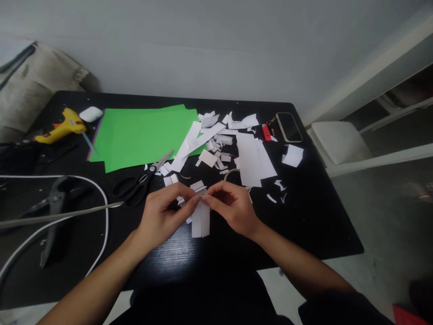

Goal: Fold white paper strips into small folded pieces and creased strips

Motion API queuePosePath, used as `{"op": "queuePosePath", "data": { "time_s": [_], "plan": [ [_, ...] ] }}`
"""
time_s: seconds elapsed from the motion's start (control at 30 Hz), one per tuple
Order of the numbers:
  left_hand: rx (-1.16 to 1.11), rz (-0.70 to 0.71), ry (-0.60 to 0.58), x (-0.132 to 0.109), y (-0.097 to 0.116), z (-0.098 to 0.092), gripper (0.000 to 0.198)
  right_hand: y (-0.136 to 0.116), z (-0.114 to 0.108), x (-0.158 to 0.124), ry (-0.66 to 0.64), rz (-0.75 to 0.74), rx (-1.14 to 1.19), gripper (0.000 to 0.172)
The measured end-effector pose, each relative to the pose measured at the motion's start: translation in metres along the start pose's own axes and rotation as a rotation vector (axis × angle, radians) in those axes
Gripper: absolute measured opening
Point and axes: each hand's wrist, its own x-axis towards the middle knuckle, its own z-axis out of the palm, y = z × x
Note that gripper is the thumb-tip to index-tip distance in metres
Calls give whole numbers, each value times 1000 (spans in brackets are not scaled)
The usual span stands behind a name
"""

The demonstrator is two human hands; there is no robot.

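Observation:
Both hands meet over the near middle of the black table. My left hand [167, 207] is closed in a pinch, thumb and forefinger on the top part of a creased white paper strip [200, 221]. From the other side my right hand [233, 205] pinches the same strip, its fingertips almost touching the left ones. The strip hangs or lies below the fingertips with a lengthwise fold line. Small folded white paper pieces [198, 185] show just behind the fingers. Black-handled scissors [144, 179] lie partly opened to the left of my left hand.
Green paper sheets [142, 135] lie at the back, with white paper scraps [219, 153] beside them. A yellow glue gun [67, 127], a white case [91, 113], pliers [56, 203] and a white cable [107, 216] are at left. A red lighter [266, 132] and a phone [289, 127] lie right.

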Motion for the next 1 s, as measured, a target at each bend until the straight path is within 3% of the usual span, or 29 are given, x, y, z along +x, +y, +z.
{"op": "queuePosePath", "data": {
  "time_s": [0.13, 0.33, 0.47, 0.6, 0.77, 0.83, 1.0],
  "plan": [
    [-46, -39, -10, 1, 0, -1, 7, -1, -2, 1, -29, 5, 11, 16],
    [-130, -46, -23, 3, 0, -2, 5, 0, -3, 1, -11, -87, -2, 9],
    [-47, 100, 119, 1, -3, -2, 14, 1, -4, 4, 68, -132, -21, 14],
    [-11, 191, 269, -1, -5, -3, 30, 7, -7, 10, 133, 81, 102, 33],
    [27, 339, 175, -5, -5, -4, 38, 9, -9, 15, -9, 406, 363, 52],
    [47, 378, 130, -5, -5, -5, 39, 6, -9, 16, -14, 412, 418, 53],
    [71, 412, 60, -3, -4, -4, 34, 4, -9, 16, 95, 267, 417, 55]
  ]
}}
